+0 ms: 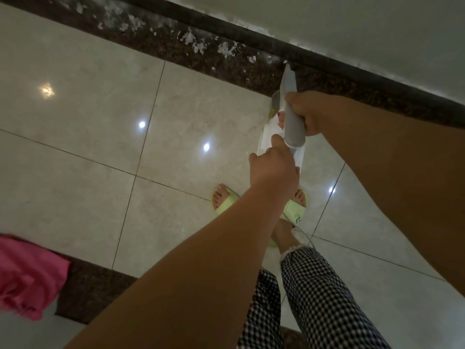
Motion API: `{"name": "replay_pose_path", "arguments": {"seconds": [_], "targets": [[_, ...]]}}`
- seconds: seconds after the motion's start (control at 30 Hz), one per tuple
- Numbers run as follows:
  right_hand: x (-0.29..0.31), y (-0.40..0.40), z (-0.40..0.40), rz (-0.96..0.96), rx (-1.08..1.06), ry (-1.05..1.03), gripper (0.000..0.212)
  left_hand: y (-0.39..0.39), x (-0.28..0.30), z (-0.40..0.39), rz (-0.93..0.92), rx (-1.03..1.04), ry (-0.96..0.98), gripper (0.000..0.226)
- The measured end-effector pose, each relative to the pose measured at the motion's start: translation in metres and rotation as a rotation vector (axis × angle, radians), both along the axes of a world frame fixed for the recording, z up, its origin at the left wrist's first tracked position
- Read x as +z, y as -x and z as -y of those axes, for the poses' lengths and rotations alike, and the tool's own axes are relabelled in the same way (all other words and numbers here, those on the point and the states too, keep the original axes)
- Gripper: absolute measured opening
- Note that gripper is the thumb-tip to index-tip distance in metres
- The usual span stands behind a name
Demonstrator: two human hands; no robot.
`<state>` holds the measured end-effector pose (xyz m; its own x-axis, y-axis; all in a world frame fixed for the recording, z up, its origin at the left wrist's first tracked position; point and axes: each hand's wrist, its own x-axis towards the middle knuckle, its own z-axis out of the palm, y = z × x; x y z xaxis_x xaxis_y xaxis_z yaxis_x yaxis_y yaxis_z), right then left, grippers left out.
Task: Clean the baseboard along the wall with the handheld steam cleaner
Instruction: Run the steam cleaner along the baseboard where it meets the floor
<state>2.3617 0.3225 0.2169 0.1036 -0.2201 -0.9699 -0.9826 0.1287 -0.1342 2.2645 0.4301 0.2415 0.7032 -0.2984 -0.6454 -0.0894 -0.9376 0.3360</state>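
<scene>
The dark speckled baseboard (334, 61) runs diagonally from upper left to right along the white wall, with a matching dark floor border beside it. White flaky patches (226, 50) cover the strip to the left. The grey and white handheld steam cleaner (292, 117) points up at the baseboard, its nozzle tip touching the strip. My right hand (305, 113) grips the cleaner's grey handle. My left hand (273, 167) is closed around the cleaner's rear end, just below the handle.
Glossy beige floor tiles (100, 122) reflect ceiling lights. My feet in pale green slippers (225, 200) stand below the cleaner, with checked trousers (314, 298) and a white cord (305, 235) nearby. A pink cloth (25, 275) lies at the lower left on a dark tile strip.
</scene>
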Motion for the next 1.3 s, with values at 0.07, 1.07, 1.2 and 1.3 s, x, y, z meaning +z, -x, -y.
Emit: {"name": "replay_pose_path", "arguments": {"seconds": [0.07, 1.07, 1.2, 1.3], "targets": [[0.0, -0.001, -0.001, 0.006, 0.006, 0.003, 0.031, -0.003, 0.0, 0.0, -0.008, 0.009, 0.004, 0.055], [0.012, 0.003, -0.035, 0.03, 0.033, 0.002, 0.027, 0.002, 0.009, -0.027, -0.056, 0.081, 0.014, 0.051], [0.01, -0.005, -0.033, 0.017, 0.03, 0.005, 0.027, -0.004, 0.006, -0.025, -0.02, 0.055, -0.002, 0.056], [0.01, -0.011, -0.032, 0.012, 0.022, 0.0, 0.026, -0.009, 0.005, -0.023, -0.013, 0.039, -0.009, 0.061]]}}
